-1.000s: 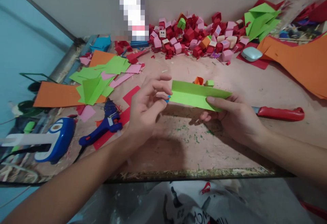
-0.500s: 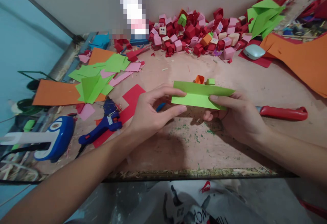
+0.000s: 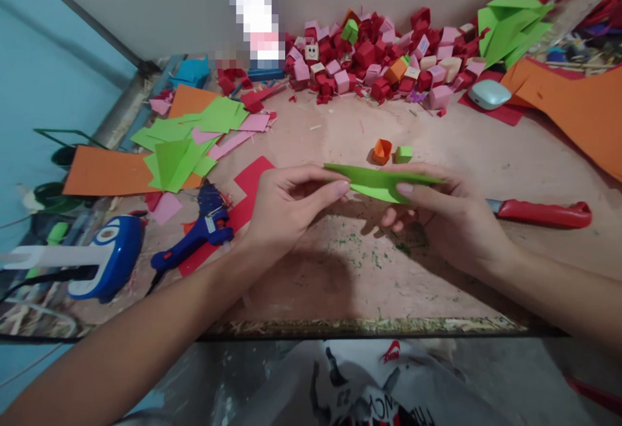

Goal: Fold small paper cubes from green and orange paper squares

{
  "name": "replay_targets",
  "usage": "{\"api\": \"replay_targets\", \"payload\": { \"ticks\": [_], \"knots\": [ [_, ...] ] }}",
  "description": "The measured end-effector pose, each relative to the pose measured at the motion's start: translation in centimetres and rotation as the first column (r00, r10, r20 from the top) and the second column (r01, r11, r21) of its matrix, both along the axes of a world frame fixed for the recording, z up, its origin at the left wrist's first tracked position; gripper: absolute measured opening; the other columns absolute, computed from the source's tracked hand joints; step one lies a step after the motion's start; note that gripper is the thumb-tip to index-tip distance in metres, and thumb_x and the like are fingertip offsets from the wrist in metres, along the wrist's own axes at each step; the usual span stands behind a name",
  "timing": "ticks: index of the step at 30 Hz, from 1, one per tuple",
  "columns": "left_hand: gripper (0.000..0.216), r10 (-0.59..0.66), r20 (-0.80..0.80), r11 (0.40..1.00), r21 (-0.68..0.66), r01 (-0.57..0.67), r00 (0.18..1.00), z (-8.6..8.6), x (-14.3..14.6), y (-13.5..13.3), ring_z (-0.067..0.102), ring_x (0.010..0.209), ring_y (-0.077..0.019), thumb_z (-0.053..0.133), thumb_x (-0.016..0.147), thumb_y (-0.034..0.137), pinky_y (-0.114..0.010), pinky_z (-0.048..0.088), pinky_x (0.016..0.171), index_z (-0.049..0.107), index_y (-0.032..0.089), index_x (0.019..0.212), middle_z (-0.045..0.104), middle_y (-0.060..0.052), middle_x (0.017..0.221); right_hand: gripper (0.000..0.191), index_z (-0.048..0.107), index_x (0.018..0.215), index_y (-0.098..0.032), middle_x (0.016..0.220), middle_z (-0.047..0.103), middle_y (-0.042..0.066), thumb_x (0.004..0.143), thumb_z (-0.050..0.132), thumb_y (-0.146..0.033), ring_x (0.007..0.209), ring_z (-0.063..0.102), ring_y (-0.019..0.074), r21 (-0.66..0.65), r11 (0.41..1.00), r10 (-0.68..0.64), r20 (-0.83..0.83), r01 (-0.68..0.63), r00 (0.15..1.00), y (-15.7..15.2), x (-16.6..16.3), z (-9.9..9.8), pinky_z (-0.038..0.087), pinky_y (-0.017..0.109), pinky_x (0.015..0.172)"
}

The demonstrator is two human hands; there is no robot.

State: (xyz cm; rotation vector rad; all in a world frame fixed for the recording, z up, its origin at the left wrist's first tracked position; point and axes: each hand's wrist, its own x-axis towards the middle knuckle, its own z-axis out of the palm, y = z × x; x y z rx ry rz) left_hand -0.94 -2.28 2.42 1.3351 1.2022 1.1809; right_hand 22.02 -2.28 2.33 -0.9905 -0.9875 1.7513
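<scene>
A folded green paper strip (image 3: pixel 376 182) hangs over the middle of the table, nearly edge-on to me. My left hand (image 3: pixel 286 209) pinches its left end between thumb and fingers. My right hand (image 3: pixel 449 219) grips its right end, thumb on top. Just behind the strip sit a small orange paper cube (image 3: pixel 381 151) and a small green paper cube (image 3: pixel 403 153). A red-handled knife (image 3: pixel 541 213) lies on the table to the right of my right hand.
A blue glue gun (image 3: pixel 194 237) lies at the left on red paper. Green, pink and orange sheets (image 3: pixel 179 147) spread across the back left. A heap of red and pink paper cubes (image 3: pixel 383 63) lines the far wall. Orange sheets (image 3: pixel 578 112) cover the right.
The green strip has tilted from facing me to almost flat. My left hand has closed on its left end, and the small blue thing it held is out of sight.
</scene>
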Motion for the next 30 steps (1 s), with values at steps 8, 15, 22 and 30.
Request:
{"api": "replay_targets", "payload": {
  "ticks": [8, 15, 22, 30],
  "knots": [
    [0.019, 0.065, 0.026, 0.997, -0.036, -0.064, 0.998, -0.13, 0.03, 0.12, 0.078, 0.073, -0.0172, 0.087, 0.085, 0.036, -0.025, 0.062, 0.064, 0.08, 0.02, 0.092, 0.079, -0.002, 0.081, 0.048, 0.08, 0.119, -0.03, 0.103, 0.082, 0.003, 0.075, 0.1, -0.026, 0.079, 0.078, 0.0208, 0.042, 0.999, 0.017, 0.027, -0.018, 1.0, -0.27, -0.62, -0.18, 0.065, 0.034, 0.065],
    [0.019, 0.072, -0.01, 0.997, 0.028, -0.072, 0.997, -0.13, 0.09, 0.2, 0.074, 0.068, -0.0135, 0.087, 0.084, 0.032, -0.024, 0.062, 0.063, 0.074, 0.02, 0.091, 0.076, 0.0, 0.084, 0.038, 0.08, 0.116, -0.024, 0.077, 0.079, 0.002, 0.083, 0.095, -0.034, 0.064, 0.076, 0.0182, 0.056, 0.998, -0.021, 0.114, 0.014, 0.993, -0.27, -0.4, -0.07, 0.061, 0.03, 0.058],
    [0.036, 0.024, 0.095, 0.999, -0.033, -0.021, 0.995, 0.49, 0.23, -0.17, 0.073, 0.067, -0.0122, 0.087, 0.085, 0.03, -0.024, 0.06, 0.062, 0.063, 0.026, 0.112, 0.075, 0.003, 0.088, 0.023, 0.084, 0.107, -0.024, 0.073, 0.078, 0.001, 0.087, 0.091, -0.031, 0.061, 0.076, 0.0181, 0.097, 0.995, -0.031, 0.17, 0.014, 0.985, -0.28, -0.49, 0.25, 0.063, 0.031, 0.061],
    [0.026, -0.137, 0.081, 0.975, -0.162, 0.149, 0.987, 0.24, 0.16, -0.08, 0.073, 0.064, -0.0154, 0.086, 0.085, 0.035, -0.027, 0.062, 0.064, 0.079, 0.015, 0.099, 0.077, -0.003, 0.074, 0.026, 0.084, 0.108, -0.024, 0.081, 0.08, 0.002, 0.084, 0.092, -0.028, 0.063, 0.077, 0.0179, 0.124, 0.992, -0.024, 0.201, -0.001, 0.979, -0.35, -0.3, -0.02, 0.066, 0.033, 0.064]
  ]
}}
